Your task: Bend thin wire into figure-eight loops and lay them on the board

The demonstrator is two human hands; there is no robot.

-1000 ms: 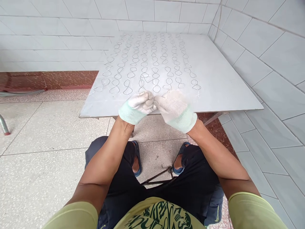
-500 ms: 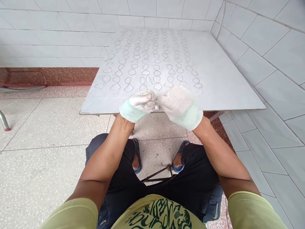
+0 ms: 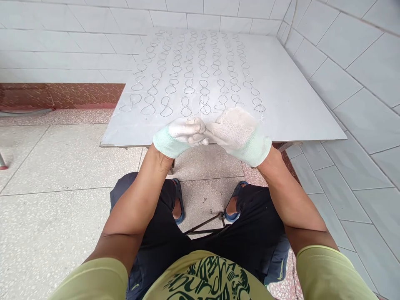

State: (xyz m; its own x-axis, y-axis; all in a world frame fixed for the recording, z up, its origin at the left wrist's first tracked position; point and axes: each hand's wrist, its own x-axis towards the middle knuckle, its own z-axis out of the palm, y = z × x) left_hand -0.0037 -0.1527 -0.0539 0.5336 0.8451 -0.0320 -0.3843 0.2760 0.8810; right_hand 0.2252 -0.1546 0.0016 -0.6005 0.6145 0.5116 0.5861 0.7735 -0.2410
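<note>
My left hand [image 3: 187,130] and my right hand [image 3: 233,128], both in white knit gloves with mint cuffs, meet over the front edge of the table. Their fingertips are pinched together. A thin dark wire [image 3: 204,100] seems to rise from between them, overlapping a wire figure-eight behind; most of what they hold is hidden by the fingers. Beyond the hands, rows of thin wire figure-eights [image 3: 188,86] lie spread across the white tabletop [image 3: 290,91]. The closest ones, such as a wire figure-eight [image 3: 186,106], lie just past my left fingers.
White tiled walls [image 3: 353,54] border the table behind and on the right. Below are my feet in blue sandals [image 3: 179,204] and a dark metal bar [image 3: 206,225]. A metal leg [image 3: 1,161] stands on the speckled floor [image 3: 62,233] at far left.
The view has shifted slightly. The thin wire peak above my fingers has moved right, from between two rows to over one figure-eight. The hands stay pinched together.
</note>
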